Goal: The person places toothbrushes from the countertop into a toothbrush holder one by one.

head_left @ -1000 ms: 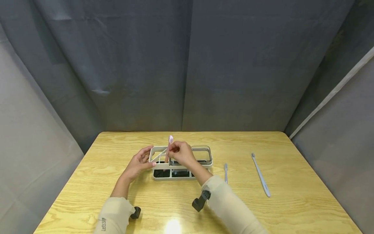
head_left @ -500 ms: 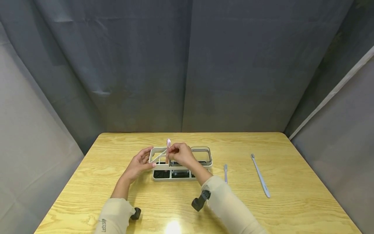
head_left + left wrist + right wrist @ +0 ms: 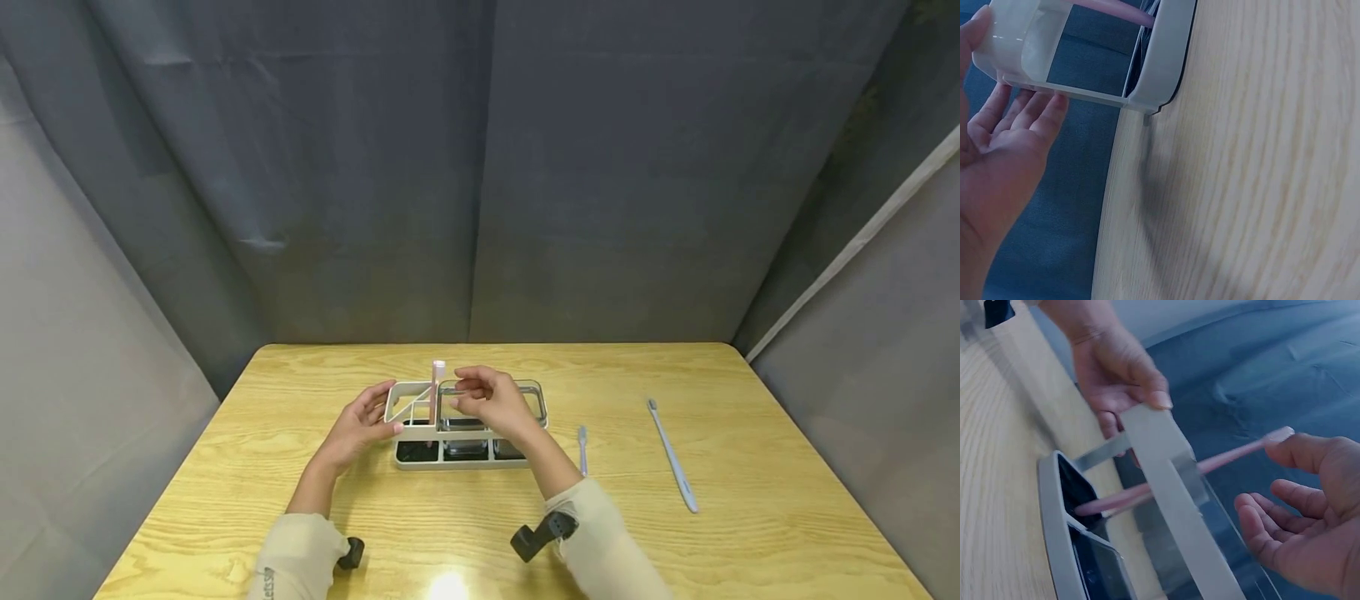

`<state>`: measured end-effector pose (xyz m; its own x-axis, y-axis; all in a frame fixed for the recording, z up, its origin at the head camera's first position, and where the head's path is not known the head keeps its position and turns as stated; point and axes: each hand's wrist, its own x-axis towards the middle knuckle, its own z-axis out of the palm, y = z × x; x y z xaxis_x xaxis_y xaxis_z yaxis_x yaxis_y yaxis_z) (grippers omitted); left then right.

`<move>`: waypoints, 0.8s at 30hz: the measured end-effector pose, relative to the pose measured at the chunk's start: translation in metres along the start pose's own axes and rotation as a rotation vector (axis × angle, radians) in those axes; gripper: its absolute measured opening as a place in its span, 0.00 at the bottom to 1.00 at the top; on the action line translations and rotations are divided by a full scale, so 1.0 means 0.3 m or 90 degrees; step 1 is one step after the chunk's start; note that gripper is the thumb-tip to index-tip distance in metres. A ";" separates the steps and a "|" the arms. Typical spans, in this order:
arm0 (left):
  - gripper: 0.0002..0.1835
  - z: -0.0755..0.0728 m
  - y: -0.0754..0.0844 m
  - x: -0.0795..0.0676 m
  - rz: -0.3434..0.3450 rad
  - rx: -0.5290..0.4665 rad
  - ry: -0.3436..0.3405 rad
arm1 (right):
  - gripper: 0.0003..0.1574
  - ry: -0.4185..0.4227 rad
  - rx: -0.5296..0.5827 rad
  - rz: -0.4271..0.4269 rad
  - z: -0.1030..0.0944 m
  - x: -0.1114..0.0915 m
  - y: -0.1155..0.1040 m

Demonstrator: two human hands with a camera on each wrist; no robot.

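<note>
A white toothbrush holder (image 3: 417, 434) with a divided upper frame and a black-lined base stands on the table. My left hand (image 3: 356, 427) grips its left end, thumb on the front and fingers behind. Inside the left section a pink toothbrush (image 3: 1235, 456) stands upright with its head up and its lower end at the base. My right hand (image 3: 497, 405) is just right of this brush, over the holder, its fingers loosely bent and apart with nothing gripped. In the right wrist view its thumb overlaps the brush head. Clear cups (image 3: 534, 398) fill the holder's other sections.
To the right of the holder lies a short-looking purplish toothbrush (image 3: 582, 450), close to the right forearm. Farther right lies a light blue toothbrush (image 3: 672, 458). A grey curtain (image 3: 600, 208) hangs behind the wooden table (image 3: 420, 533).
My right hand has let go of the pink toothbrush and moved a little right, its fingers opening. The brush has gone slightly lower into the holder. My left hand keeps its grip.
</note>
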<state>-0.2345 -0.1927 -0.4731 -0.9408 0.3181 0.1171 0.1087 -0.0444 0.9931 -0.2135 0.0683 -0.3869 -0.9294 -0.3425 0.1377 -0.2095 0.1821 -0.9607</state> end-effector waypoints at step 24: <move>0.40 -0.004 0.004 0.005 -0.016 0.015 0.002 | 0.33 0.004 -0.002 -0.003 -0.214 -0.098 0.087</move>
<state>-0.2362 -0.1934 -0.4719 -0.9445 0.3154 0.0918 0.0921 -0.0139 0.9957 -0.2112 0.1423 -0.4006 -0.9302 -0.3378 0.1432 -0.2142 0.1830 -0.9595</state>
